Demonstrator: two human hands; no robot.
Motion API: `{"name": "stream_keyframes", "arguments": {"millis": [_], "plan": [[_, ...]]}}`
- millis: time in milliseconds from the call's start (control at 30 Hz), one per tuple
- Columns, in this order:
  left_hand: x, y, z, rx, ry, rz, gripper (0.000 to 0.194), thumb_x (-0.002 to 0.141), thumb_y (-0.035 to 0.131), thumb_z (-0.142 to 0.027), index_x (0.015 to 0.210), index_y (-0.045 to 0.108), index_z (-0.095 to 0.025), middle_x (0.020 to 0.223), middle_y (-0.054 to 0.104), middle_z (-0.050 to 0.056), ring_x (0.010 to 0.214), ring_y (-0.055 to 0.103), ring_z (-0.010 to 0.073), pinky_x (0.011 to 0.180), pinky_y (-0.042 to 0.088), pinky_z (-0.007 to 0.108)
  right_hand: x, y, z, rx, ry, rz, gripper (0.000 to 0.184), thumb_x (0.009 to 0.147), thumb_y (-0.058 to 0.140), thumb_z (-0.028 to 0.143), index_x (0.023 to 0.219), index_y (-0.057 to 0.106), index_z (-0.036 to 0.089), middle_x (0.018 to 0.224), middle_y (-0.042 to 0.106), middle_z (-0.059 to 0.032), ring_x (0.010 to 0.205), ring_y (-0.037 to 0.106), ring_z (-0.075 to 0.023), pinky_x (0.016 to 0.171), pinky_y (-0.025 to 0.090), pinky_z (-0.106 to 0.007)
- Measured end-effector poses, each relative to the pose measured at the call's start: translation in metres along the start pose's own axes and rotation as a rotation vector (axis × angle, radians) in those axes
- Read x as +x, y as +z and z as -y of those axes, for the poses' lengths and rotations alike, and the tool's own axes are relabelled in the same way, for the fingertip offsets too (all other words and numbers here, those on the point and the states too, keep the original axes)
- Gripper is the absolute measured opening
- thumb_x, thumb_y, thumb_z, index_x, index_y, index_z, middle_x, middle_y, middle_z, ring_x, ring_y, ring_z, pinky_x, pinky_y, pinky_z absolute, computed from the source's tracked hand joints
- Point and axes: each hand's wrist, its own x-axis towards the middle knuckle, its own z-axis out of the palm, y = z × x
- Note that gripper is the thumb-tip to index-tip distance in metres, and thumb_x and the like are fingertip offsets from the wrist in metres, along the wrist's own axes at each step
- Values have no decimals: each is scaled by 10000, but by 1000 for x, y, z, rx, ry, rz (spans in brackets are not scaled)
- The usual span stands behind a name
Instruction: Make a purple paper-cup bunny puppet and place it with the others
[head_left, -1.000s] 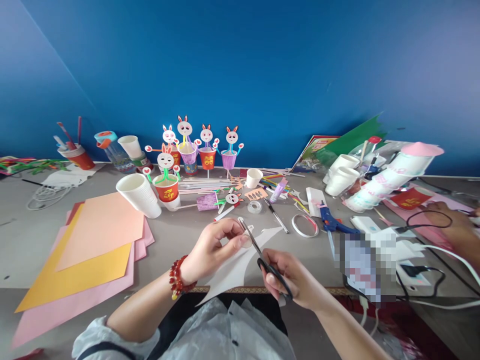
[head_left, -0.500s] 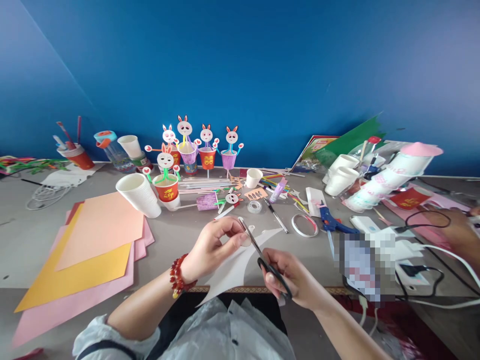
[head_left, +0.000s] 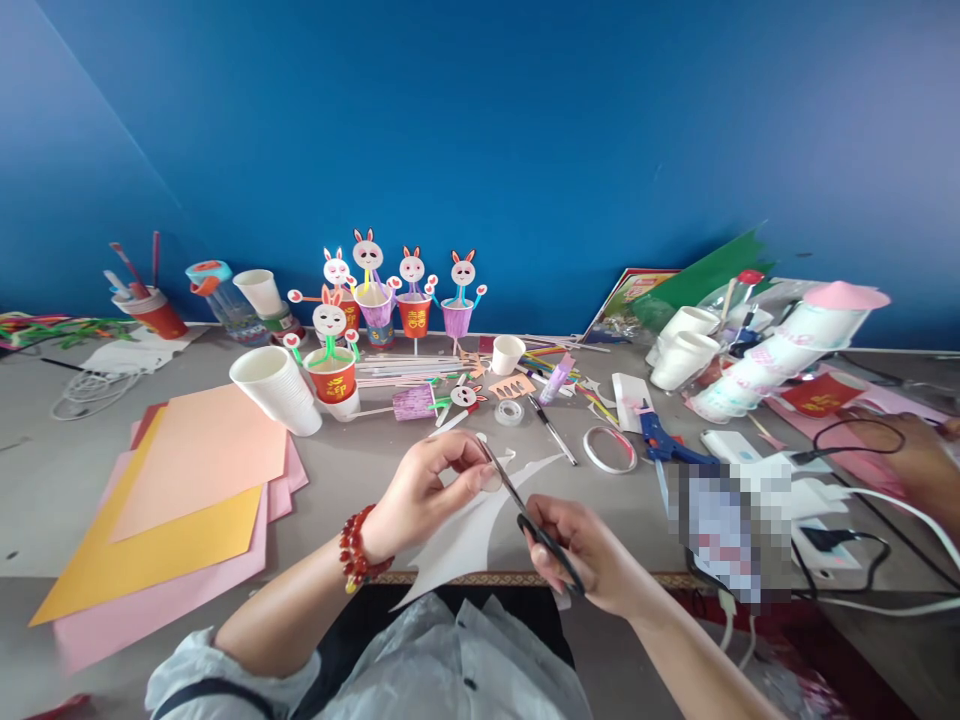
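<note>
My left hand (head_left: 439, 485), wearing a red bead bracelet, pinches a small white paper piece (head_left: 491, 479) between thumb and fingers. The black-handled scissors (head_left: 553, 553) are in my right hand (head_left: 581, 555), fingers in the loops. Their blades slant up and left, right beside the small piece. Beneath both hands lies a larger white paper sheet (head_left: 465, 535) with curved cut edges, reaching over the table's front edge. A roll of clear tape (head_left: 509, 412) and a black pen (head_left: 553, 430) rest just beyond my hands.
Coloured paper sheets (head_left: 202, 450) lie at left. Behind stand stacked paper cups (head_left: 274, 390) and several rabbit-faced cups (head_left: 331, 375). At right are a blue glue gun (head_left: 667, 440), a power strip with cables (head_left: 825, 545), a cup tower (head_left: 780, 355) and another person's hand (head_left: 900, 455).
Both hands and the scissors stay almost in place. A thin white paper curl by the blades has shifted slightly right. At the lower left, the pink sheet's near corner has moved up and right.
</note>
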Motion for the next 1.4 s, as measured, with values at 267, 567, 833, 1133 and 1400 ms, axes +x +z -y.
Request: {"name": "stream_keyframes", "arguments": {"millis": [267,567,833,1133,1400], "plan": [[-8,8,5,-39,21,-78,129,938,600,-278,868,602,-170,947,655,55,907,602,162,837,451,261,2,7,-1,65,-12,-38,542,779,655,705,741,456,202,482,488,67,409,397,-67,416,260,-194],[-9,6,-2,-35,-9,-23,156,948,582,-271,825,582,-175,886,651,34,825,598,142,791,452,246,1,12,9,86,-27,22,536,778,678,683,784,483,183,576,557,31,482,481,-82,476,331,-199],[-8,4,-6,37,-3,13,179,954,557,-284,816,592,-176,878,663,43,846,615,160,796,454,256,2,10,7,66,-28,34,549,776,663,700,783,463,189,579,541,39,476,479,-80,473,332,-198],[-6,3,-5,42,3,7,200,953,555,-311,805,582,-178,850,655,40,800,598,154,763,454,250,3,10,5,87,-38,19,562,764,659,721,759,463,194,540,506,53,450,420,-76,449,280,-208],[-6,0,-6,16,13,-9,174,950,567,-274,810,590,-173,866,659,37,821,608,143,774,456,239,1,7,4,45,-22,8,561,765,655,722,747,434,207,528,492,59,443,400,-74,440,271,-204]]}}
